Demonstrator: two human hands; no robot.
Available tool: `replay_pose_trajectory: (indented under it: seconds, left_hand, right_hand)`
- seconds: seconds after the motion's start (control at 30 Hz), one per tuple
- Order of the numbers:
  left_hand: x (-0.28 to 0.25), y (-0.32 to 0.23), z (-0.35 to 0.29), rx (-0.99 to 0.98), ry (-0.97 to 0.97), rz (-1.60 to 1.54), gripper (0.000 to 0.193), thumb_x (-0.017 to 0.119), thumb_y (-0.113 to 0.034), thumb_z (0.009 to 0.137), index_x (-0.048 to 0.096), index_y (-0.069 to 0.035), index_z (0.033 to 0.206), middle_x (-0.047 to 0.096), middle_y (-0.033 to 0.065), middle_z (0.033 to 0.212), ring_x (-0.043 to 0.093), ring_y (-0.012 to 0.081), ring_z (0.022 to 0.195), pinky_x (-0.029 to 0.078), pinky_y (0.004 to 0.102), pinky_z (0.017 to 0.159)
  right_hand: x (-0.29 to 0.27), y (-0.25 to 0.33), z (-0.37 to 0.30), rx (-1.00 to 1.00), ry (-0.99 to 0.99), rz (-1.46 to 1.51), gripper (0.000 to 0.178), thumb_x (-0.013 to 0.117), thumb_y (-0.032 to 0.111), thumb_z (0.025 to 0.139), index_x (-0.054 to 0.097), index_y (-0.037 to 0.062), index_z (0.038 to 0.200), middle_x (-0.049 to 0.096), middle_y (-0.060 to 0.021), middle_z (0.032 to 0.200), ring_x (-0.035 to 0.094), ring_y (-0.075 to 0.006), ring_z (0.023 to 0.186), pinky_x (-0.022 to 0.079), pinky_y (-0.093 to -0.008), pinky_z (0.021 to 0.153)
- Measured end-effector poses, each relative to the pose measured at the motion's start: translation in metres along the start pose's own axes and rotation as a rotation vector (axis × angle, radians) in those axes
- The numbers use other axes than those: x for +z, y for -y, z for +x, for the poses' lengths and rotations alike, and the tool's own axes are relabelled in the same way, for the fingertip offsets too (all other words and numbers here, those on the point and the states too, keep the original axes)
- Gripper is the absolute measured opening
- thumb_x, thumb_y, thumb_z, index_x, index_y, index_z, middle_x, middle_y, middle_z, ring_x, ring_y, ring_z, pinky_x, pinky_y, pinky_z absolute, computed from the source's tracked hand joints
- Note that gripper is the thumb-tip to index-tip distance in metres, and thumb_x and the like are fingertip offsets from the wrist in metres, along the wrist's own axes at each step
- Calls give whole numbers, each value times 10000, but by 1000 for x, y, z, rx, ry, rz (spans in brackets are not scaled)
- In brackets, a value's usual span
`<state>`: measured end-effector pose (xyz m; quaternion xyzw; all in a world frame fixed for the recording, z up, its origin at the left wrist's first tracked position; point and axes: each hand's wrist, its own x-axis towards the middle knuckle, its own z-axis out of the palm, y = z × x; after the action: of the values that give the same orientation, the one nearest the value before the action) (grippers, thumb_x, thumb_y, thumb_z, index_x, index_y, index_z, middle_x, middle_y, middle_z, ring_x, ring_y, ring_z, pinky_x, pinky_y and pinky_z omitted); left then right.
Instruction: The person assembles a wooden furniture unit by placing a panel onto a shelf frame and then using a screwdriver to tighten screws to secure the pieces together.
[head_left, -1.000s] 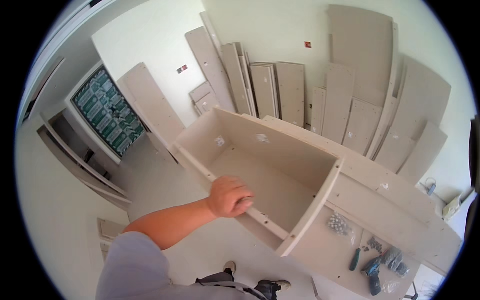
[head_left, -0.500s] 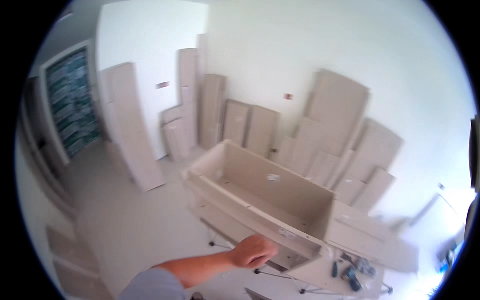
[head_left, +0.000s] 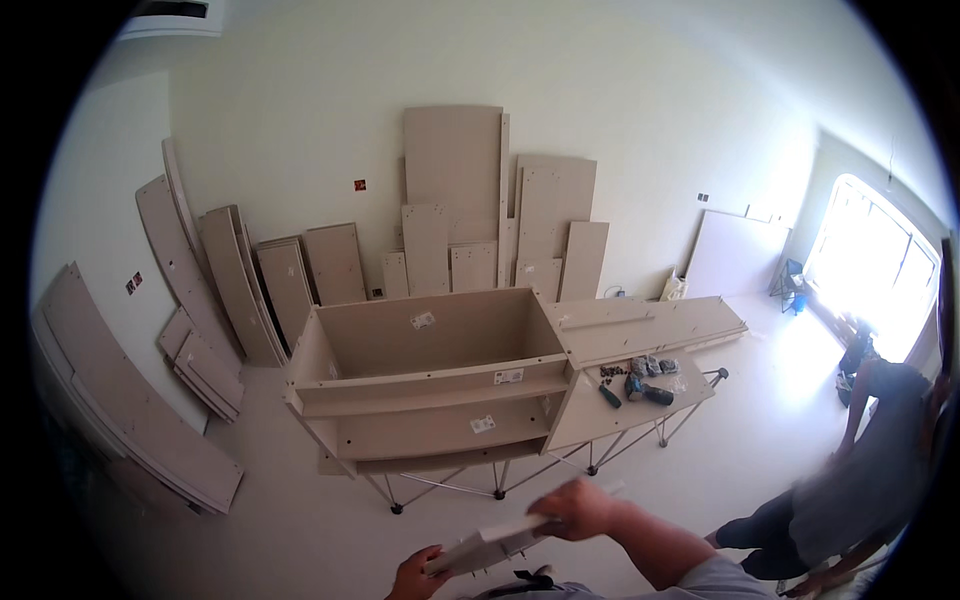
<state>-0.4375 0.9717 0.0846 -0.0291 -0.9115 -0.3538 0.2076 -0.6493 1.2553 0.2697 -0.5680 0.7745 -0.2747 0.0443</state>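
Note:
Between my two hands is a narrow beige board (head_left: 488,546) with several small pins sticking out along its lower side. My left hand (head_left: 416,576) grips its left end, fingers wrapped over the edge. The fingers of my right hand (head_left: 578,508) are closed around the board's right part. Just beyond it stands a partly assembled beige cabinet (head_left: 440,385), open compartments showing, on a folding metal stand (head_left: 498,492). To the cabinet's right, a cordless drill (head_left: 648,390) and a dark-handled screwdriver (head_left: 609,396) lie beside plastic bags of small hardware (head_left: 655,366).
Several beige panels (head_left: 455,165) lean on the far wall, and more panels (head_left: 130,400) lean at the left. Long boards (head_left: 650,330) lie beyond the tools. Another person (head_left: 865,450) bends down at the right, near a bright window (head_left: 870,265).
The view has swung right and levelled. Earlier, one closed hand showed in front of the cabinet; now both hands hold the board. The other person has come into view at the right.

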Motion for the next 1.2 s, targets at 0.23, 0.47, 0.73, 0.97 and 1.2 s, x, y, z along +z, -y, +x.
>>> replay_pose_trajectory:
  seconds: [0.23,0.47,0.73,0.97,1.2]
  left_hand:
    - [-25,35,3,-730,-143,-587,367,842,-243,832,700,51,1000,705,81,779,636,145,716,536,333,693]
    - [-53,23,-15,-918,-315,-754,444,813,-186,850,644,92,1153,693,91,1009,623,189,884,499,345,788]
    - [-58,23,51,-616,-397,-1328,796,895,-307,783,501,94,1347,627,141,1260,603,274,1142,474,415,985]
    - [-71,2,102,-337,-305,-1452,585,690,-142,953,424,16,1449,588,101,1330,581,269,1194,449,402,1047]
    - [-119,-61,151,-408,-140,-1329,629,607,-402,1004,366,-96,1498,516,129,1396,514,290,1280,420,447,1106]
  right_hand:
    - [-48,20,107,-6,-425,-259,467,817,281,801,675,101,1209,648,-107,1246,621,-332,1137,529,-445,927]
    - [-2,-16,14,357,-710,-95,585,880,106,714,621,66,1238,595,-158,1328,586,-356,1208,500,-437,997]
    - [96,-77,-60,777,-149,598,662,861,239,807,580,17,1364,630,-136,1320,584,-247,1221,486,-384,1021]
    - [42,-28,-53,744,-551,740,428,892,89,745,711,2,1122,741,-79,1018,676,-147,919,558,-325,839]
    - [-119,71,-55,642,-739,16,435,964,123,601,692,16,924,723,-61,809,667,-109,781,545,-292,691]
